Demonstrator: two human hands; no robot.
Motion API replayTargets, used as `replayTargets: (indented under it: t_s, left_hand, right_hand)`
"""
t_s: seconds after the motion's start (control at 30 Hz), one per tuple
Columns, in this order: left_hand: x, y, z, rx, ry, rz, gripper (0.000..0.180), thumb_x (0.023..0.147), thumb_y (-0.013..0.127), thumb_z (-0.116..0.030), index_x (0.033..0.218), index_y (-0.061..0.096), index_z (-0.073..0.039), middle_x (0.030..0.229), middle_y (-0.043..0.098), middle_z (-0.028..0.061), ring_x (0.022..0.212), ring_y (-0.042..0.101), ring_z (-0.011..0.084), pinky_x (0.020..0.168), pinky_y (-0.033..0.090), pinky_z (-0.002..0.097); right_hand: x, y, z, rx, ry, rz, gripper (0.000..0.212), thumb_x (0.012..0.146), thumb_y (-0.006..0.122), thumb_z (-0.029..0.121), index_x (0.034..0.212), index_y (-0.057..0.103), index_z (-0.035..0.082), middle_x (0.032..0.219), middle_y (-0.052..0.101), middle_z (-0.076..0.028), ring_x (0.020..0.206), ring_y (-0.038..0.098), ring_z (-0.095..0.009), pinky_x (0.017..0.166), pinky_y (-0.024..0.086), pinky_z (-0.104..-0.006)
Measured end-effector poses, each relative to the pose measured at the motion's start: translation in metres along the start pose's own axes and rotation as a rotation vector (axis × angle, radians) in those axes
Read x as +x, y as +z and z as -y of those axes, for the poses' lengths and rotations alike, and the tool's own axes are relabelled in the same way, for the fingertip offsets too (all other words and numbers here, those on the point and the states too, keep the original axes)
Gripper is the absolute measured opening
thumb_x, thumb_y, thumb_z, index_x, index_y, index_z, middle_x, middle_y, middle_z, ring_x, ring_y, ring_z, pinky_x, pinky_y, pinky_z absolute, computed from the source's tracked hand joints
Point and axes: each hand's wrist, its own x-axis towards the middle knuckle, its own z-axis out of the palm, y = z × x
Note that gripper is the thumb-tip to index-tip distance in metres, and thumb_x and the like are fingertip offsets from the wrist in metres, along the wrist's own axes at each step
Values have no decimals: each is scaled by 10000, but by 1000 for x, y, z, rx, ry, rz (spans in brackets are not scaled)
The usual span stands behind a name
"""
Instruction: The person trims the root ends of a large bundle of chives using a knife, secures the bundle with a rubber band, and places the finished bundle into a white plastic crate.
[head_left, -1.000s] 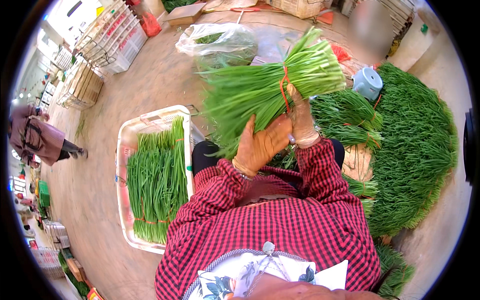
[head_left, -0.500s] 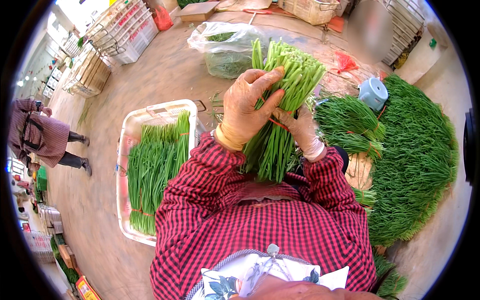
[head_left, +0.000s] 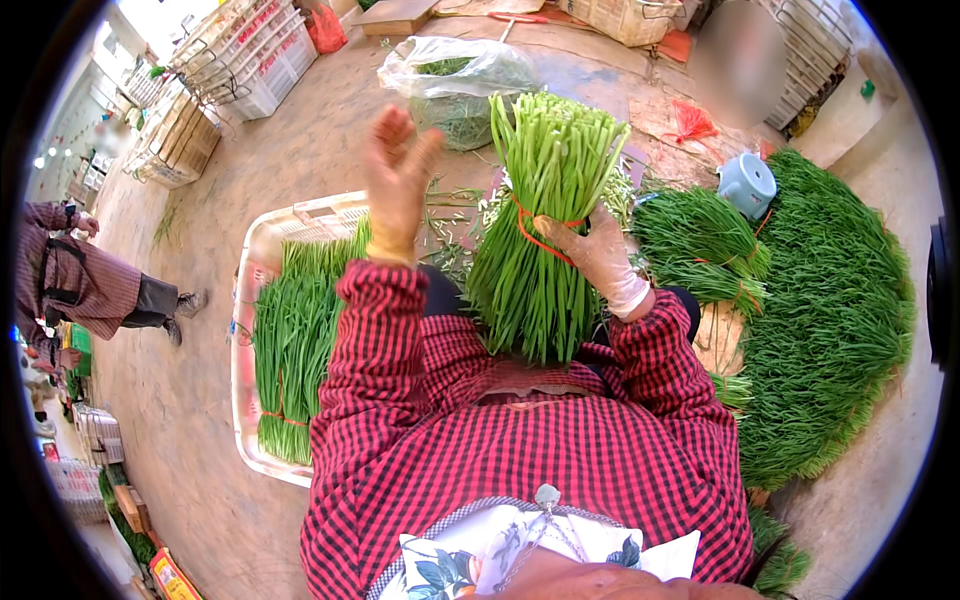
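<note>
A thick bundle of garlic chives [head_left: 535,290] stands upright before me, pale cut ends up and dark green leaves hanging down. An orange band [head_left: 545,235] rings it. My right hand [head_left: 597,257], in a thin pale glove, grips the bundle's right side at the band, thumb across the front. My left hand [head_left: 400,180] is raised to the left of the bundle, apart from it, empty. It is blurred by motion, but its fingers look stretched and parted. Left of my knees, a white crate [head_left: 245,380] contains banded chive bundles [head_left: 293,350].
On the right lie a large chive heap [head_left: 830,330], smaller bundles [head_left: 700,240] and a pale blue plastic stool [head_left: 747,186]. Ahead sits a clear plastic bag of greens [head_left: 460,100]. Cut bits litter the floor before me. Stacked crates [head_left: 250,70] stand far left; a person [head_left: 90,270] is nearer.
My left hand has let go of the bundle and moved up and left. The bundle now stands more upright in my right hand. The person at the left has shifted their legs.
</note>
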Motion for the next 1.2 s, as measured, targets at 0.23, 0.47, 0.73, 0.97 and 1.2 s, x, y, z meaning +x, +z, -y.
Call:
replayTargets:
  t_s: [0.23,0.47,0.73,0.97,1.2]
  left_hand:
    - [-77,42,6,-454,-525,307,638,798,786,-115,1337,459,-16,1146,647,88,977,632,180,881,521,326]
    - [-88,39,19,-389,-463,182,562,778,809,-73,1246,503,-13,1112,659,88,949,651,174,835,550,316]
    - [-92,40,9,-390,-453,192,625,749,831,-61,1262,478,-19,1123,645,86,981,634,171,850,544,313]
    - [-92,32,13,-305,-389,165,677,738,842,-91,1291,461,-10,1123,646,87,982,632,171,864,533,315]
    - [-94,36,9,-279,-372,155,725,727,843,-135,1317,438,-20,1172,621,89,1031,615,169,891,516,312]
  right_hand:
    - [3,5,60,-702,-78,246,614,792,704,498,1163,590,22,961,687,-225,893,678,-385,778,530,-438]
    - [17,4,102,-825,-680,-90,234,869,663,307,995,626,113,835,654,-88,748,669,-258,596,526,-375]
    - [50,18,103,-1119,-960,-71,169,876,628,274,922,557,128,806,585,-51,750,641,-222,579,519,-358]
    - [76,-17,121,-981,-869,-390,250,847,672,114,1094,635,104,988,629,-126,910,640,-267,787,527,-368]
    - [50,26,120,-1001,-969,70,353,730,751,161,1056,625,113,1333,511,-128,1299,439,-359,1076,361,-472]
